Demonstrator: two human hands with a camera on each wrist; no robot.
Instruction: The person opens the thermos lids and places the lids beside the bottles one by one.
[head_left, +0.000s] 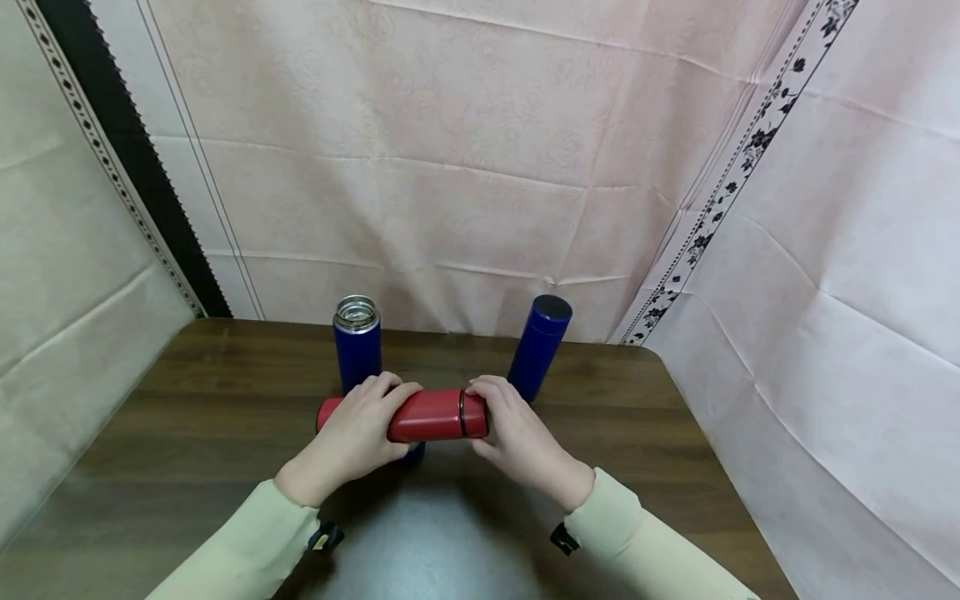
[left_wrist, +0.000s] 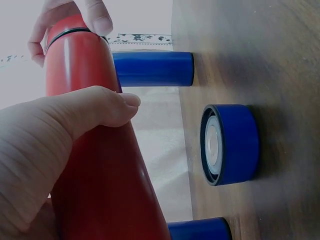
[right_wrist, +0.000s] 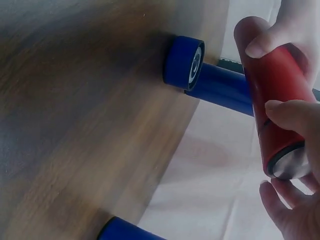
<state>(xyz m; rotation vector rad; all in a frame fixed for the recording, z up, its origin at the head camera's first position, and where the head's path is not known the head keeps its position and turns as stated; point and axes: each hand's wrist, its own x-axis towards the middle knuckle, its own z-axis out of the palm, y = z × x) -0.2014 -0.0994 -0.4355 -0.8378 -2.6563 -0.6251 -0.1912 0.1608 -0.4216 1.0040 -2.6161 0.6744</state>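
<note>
The head view shows the red flask (head_left: 431, 415) held up above the bench (head_left: 150, 417), its long axis running from side to side, roughly level with the far edge. Both my hands are on it: my left grip (head_left: 367, 425) is wrapped round the body towards the left edge, and my right grip (head_left: 517, 433) holds the end towards the right edge. What matters most, I judge, is the dark band (head_left: 461, 414) round the flask: it sits between my two grips, much nearer the right one, so the right has the lid (head_left: 475, 417) and the left has the body, both along one line. (Whether that lid is tight or loose, I cannot tell.)

Beyond my left hand, near the far edge, the uncapped blue flask (head_left: 357, 358) stands upright with its bare steel mouth upward; what it may hold is too small to make out. Beyond my right hand, also by the far edge and towards the far right corner, the capped blue flask (head_left: 538, 346) stands upright, its inside hidden. The red flask's inside is hidden too.

A blue cap (left_wrist: 242, 145) rests on the bench below the red flask, nearer me than the two standing flasks. Its hollow side faces up, with a pale round piece within, and neither grip touches it.
</note>
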